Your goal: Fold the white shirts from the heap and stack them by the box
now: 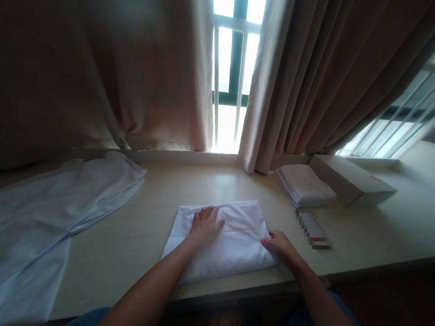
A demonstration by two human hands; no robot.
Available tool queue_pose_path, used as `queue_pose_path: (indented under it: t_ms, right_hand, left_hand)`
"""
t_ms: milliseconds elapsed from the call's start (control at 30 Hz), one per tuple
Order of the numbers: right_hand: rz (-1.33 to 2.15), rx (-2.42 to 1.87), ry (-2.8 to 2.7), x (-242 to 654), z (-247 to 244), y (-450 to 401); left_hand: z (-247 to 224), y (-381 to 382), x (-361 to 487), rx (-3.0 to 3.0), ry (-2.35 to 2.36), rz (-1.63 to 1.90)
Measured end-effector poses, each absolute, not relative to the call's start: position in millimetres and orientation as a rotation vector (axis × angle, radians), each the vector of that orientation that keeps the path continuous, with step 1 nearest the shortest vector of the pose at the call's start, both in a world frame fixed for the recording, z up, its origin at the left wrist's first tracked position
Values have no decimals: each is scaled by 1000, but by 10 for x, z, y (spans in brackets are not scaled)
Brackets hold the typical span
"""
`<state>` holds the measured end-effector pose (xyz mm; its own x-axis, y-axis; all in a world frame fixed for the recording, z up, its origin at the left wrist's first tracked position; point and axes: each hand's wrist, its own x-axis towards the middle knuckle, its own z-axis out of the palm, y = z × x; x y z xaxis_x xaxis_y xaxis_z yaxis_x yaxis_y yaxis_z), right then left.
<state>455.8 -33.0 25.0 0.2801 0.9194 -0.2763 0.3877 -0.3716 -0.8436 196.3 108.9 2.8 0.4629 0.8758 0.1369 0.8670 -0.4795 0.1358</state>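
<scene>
A folded white cloth (231,252) lies on the pale wooden ledge in front of me, its surface slightly creased. My left hand (205,222) rests flat on its upper left part, fingers spread. At the cloth's right edge, my right hand (279,243) pinches the fabric between thumb and fingers. Part of the cloth's left side is covered by my left forearm.
More white cloth (68,195) is heaped on the left and hangs toward the front. A folded cloth stack (306,183) sits at the back right beside a white box (353,181). Near it lies a pixelated flat object (312,228). Brown curtains (308,66) hang behind the ledge (134,246).
</scene>
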Motion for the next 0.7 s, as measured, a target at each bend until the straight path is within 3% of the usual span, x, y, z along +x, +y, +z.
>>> queue_pose_path:
  t_ms: [267,700]
  right_hand:
    - [1333,-1751,-924,4537,539,79]
    - [1059,-1778,-1530,3828,1627,423]
  left_hand:
    - [59,1077,1923,2607,1559,246]
    - [-54,1110,1863,2587,1533,418]
